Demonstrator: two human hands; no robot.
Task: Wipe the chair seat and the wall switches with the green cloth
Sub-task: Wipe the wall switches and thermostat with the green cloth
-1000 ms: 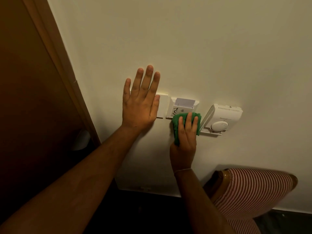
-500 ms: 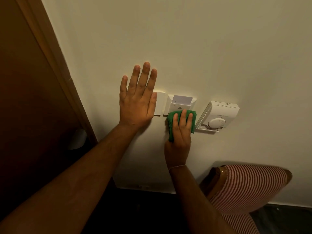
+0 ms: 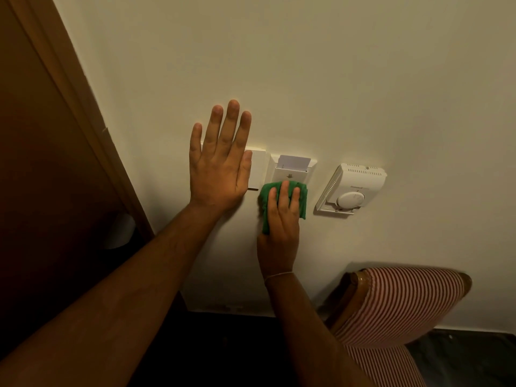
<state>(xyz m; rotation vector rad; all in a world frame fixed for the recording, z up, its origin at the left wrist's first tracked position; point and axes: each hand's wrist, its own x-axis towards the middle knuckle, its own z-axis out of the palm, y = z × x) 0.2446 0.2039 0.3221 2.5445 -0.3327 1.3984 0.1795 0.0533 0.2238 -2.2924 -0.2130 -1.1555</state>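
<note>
My right hand (image 3: 279,227) presses the green cloth (image 3: 303,199) flat against the wall, over the lower edge of the white key-card switch (image 3: 290,170), which has a card standing in its slot. My left hand (image 3: 220,166) lies flat on the wall with fingers spread, covering most of the white light switch plate (image 3: 258,169) to the left of the card switch. The chair (image 3: 402,308), with a red-and-white striped cushion and a wooden frame, stands against the wall at the lower right.
A white thermostat (image 3: 353,188) with a round dial is mounted to the right of the cloth. A brown wooden door and its frame (image 3: 83,113) fill the left side. The floor below is dark.
My right hand and the cloth have slid left, from the gap beside the thermostat to under the key-card switch. My left hand stays flat on the wall.
</note>
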